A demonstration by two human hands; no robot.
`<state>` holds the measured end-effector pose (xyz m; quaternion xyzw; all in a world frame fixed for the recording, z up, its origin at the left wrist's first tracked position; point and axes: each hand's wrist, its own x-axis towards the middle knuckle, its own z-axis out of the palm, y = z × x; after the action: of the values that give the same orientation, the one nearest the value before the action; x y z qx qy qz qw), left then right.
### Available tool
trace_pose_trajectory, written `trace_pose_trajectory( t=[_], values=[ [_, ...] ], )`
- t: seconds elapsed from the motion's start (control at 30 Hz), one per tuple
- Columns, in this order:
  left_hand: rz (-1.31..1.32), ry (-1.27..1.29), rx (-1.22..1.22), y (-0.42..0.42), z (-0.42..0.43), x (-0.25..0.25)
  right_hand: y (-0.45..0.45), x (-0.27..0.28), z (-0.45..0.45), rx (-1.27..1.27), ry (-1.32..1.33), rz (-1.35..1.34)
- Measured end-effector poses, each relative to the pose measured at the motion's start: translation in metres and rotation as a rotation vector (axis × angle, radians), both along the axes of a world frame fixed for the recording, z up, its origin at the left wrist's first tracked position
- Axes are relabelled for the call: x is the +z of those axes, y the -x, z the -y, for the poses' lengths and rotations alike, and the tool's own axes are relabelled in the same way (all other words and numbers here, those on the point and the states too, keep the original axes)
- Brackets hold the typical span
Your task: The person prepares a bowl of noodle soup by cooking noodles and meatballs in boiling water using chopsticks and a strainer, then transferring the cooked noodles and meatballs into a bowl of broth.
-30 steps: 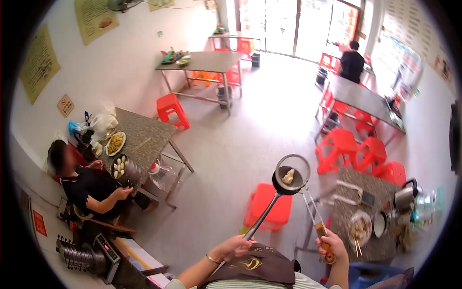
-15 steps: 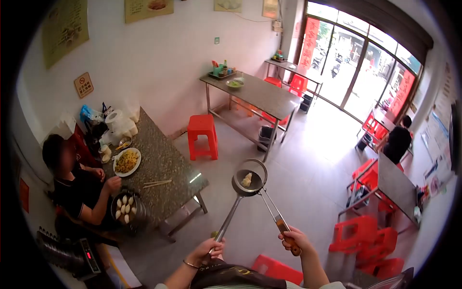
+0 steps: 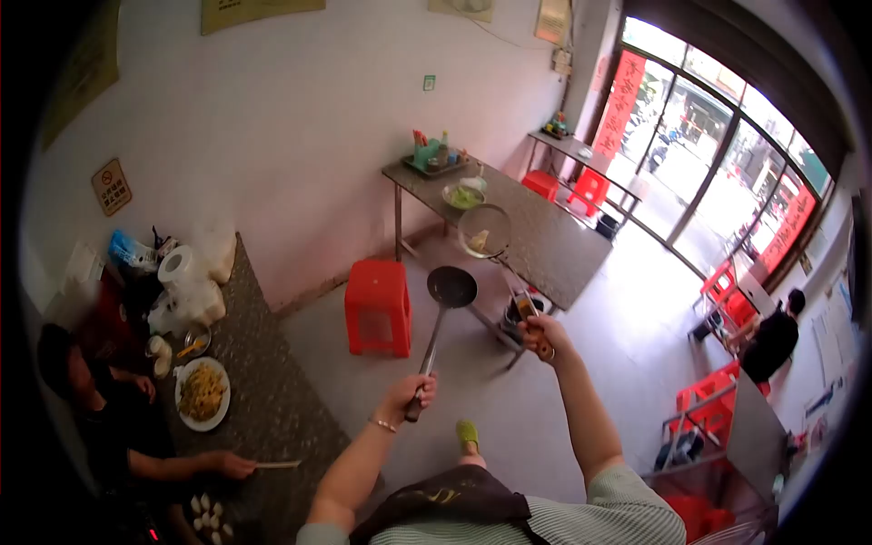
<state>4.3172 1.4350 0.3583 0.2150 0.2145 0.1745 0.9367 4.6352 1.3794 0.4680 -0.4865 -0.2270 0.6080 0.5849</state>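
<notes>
My left hand (image 3: 411, 396) is wrapped round the handle of a dark ladle (image 3: 452, 287), whose round bowl looks empty. A wire strainer (image 3: 485, 229) with a wooden handle is gripped in my right hand (image 3: 546, 337). Pale food pieces (image 3: 479, 241) lie in the strainer, which is held beyond the ladle and apart from it. Behind the strainer, a bowl with green food (image 3: 463, 195) stands on the far table (image 3: 554, 236).
A seated person (image 3: 100, 400) at the left table (image 3: 263, 363) holds chopsticks (image 3: 278, 465) near a plate of food (image 3: 202, 393) and white dumplings (image 3: 211, 518). A red stool (image 3: 378, 309) stands ahead. Another person (image 3: 772, 341) is at the right.
The strainer has lifted away from the ladle, with the food now in it. The view has moved closer to the far table. The seated person's hand now holds chopsticks.
</notes>
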Motion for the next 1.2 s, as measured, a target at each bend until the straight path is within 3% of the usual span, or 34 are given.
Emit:
trace_pose_trajectory(
  t=[0.07, 0.17, 0.23, 0.3, 0.33, 0.37, 0.4, 0.5, 0.67, 0.73, 0.8, 0.87, 0.93, 1.03, 1.2],
  values=[
    [0.065, -0.05, -0.004, -0.027, -0.047, -0.036, -0.06, -0.008, -0.108, 0.0, -0.006, 0.088],
    [-0.077, -0.016, 0.135, -0.063, -0.078, -0.038, -0.13, -0.035, -0.257, -0.006, -0.018, 0.177],
    [-0.115, 0.058, 0.165, -0.086, -0.091, -0.057, -0.178, -0.085, -0.351, -0.023, 0.024, 0.488],
    [-0.103, 0.108, 0.215, -0.113, -0.111, -0.067, -0.21, -0.121, -0.431, -0.054, 0.066, 0.53],
    [-0.112, 0.136, 0.218, -0.122, -0.115, -0.065, -0.228, -0.156, -0.469, -0.118, 0.069, 0.878],
    [-0.121, 0.17, 0.224, -0.13, -0.12, -0.061, -0.224, -0.153, -0.486, -0.176, 0.07, 1.228],
    [-0.129, 0.188, 0.236, -0.138, -0.128, -0.057, -0.229, -0.146, -0.496, -0.038, 0.202, 1.356],
    [-0.162, 0.232, 0.28, -0.146, -0.133, -0.045, -0.228, -0.148, -0.517, -0.084, 0.277, 1.361],
    [-0.185, 0.153, 0.307, -0.145, -0.126, -0.029, -0.245, -0.133, -0.499, -0.146, 0.279, 1.328],
    [-0.162, 0.122, 0.326, -0.137, -0.107, -0.032, -0.25, -0.136, -0.469, -0.134, -0.043, 0.398],
    [-0.134, 0.098, 0.37, -0.128, -0.079, -0.037, -0.225, -0.082, -0.397, -0.023, 0.002, 0.005],
    [-0.192, 0.04, 0.375, -0.115, -0.044, -0.037, -0.228, -0.072, -0.325, 0.211, 0.018, -0.234],
    [-0.332, -0.012, 0.418, -0.1, 0.007, -0.043, -0.22, -0.055, -0.259, 0.392, 0.118, -0.267],
    [-0.168, 0.064, 0.522, -0.062, 0.109, -0.01, -0.191, -0.046, -0.164, 0.662, 0.151, -0.173],
    [-0.249, 0.044, 0.729, 0.003, 0.356, 0.035, -0.079, -0.01, -0.043, 1.099, 0.324, 0.068]
  ],
)
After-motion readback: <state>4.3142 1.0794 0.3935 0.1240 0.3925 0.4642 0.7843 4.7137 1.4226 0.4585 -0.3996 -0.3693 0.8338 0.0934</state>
